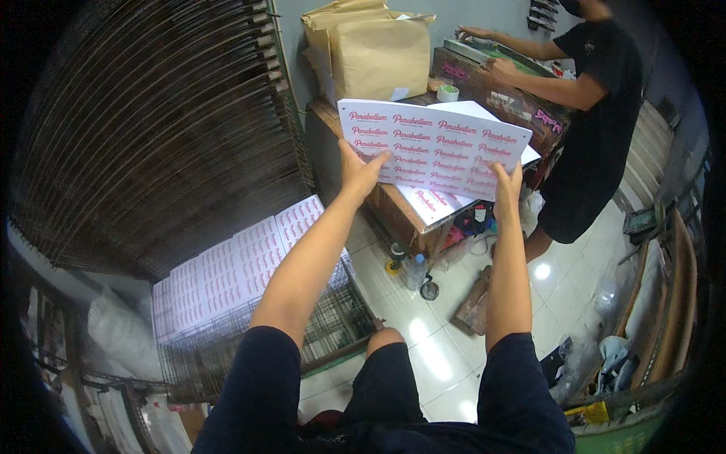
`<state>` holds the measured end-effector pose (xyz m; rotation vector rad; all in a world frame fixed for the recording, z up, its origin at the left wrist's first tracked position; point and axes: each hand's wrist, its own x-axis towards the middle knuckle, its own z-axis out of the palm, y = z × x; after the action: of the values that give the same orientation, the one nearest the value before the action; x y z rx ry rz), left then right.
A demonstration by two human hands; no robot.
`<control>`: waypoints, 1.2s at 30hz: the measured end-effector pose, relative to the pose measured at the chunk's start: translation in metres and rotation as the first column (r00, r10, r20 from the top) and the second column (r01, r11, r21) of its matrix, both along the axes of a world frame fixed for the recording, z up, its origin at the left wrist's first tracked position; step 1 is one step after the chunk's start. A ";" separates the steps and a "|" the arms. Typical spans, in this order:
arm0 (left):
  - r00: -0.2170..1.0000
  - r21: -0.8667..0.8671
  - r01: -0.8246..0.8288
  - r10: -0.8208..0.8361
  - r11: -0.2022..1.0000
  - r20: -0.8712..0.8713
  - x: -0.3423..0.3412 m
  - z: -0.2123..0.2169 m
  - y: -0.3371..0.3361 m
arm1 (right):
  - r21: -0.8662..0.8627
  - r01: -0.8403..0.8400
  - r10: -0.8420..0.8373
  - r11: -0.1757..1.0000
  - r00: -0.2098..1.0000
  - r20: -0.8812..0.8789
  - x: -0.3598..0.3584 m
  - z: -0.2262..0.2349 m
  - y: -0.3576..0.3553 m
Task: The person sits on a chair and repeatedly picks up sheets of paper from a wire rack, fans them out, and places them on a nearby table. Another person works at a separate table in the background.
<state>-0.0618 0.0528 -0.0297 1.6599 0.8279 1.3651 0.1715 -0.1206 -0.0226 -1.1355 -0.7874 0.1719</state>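
Note:
I hold a white sheet (435,147) printed with rows of pink lettering out in front of me, above the table. My left hand (361,172) grips its lower left edge. My right hand (507,186) grips its lower right edge. Similar printed sheets (242,261) lie in a row on a wire rack tray (333,325) below my left arm. More white sheets (435,203) lie on the wooden table (393,208) beneath the held sheet.
A tall rack of stacked wire shelves (166,129) fills the left. Brown paper packages (374,49) stand at the table's far end. A person in black (597,113) works at a bench on the right. Bottles (414,271) and clutter sit on the tiled floor.

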 end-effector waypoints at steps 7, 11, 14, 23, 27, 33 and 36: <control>0.989 -0.083 0.140 -0.135 0.987 0.066 -0.004 0.008 0.002 | 0.072 -0.004 0.012 0.997 0.994 -0.112 0.004 -0.013 0.009; 0.998 0.029 0.038 -0.039 0.999 0.048 0.001 -0.004 0.008 | 0.071 -0.049 0.050 0.996 0.999 -0.006 0.011 -0.019 0.009; 0.997 0.042 0.071 -0.069 0.997 -0.040 -0.005 -0.019 0.019 | 0.044 -0.045 0.048 0.998 0.997 -0.064 0.008 -0.027 0.011; 0.962 0.188 -0.064 0.110 0.980 -0.249 -0.003 0.004 0.018 | 0.061 -0.096 0.087 0.994 0.987 0.137 -0.003 -0.002 0.002; 0.988 0.216 -0.019 0.052 0.976 -0.147 0.007 -0.023 0.013 | 0.047 -0.033 0.027 0.998 0.991 0.133 -0.001 -0.031 0.010; 0.997 0.136 0.039 -0.029 0.990 -0.073 0.009 -0.021 0.015 | 0.052 -0.113 0.106 0.992 0.987 0.119 -0.005 -0.022 0.005; 0.995 0.090 0.050 -0.042 0.995 -0.086 0.015 -0.025 0.020 | 0.059 -0.104 0.100 0.993 0.992 0.071 0.005 -0.033 0.012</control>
<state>-0.0465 0.0729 -0.0550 1.8078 0.7794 1.3267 0.1765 -0.1085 -0.0558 -1.0471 -0.9063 0.1932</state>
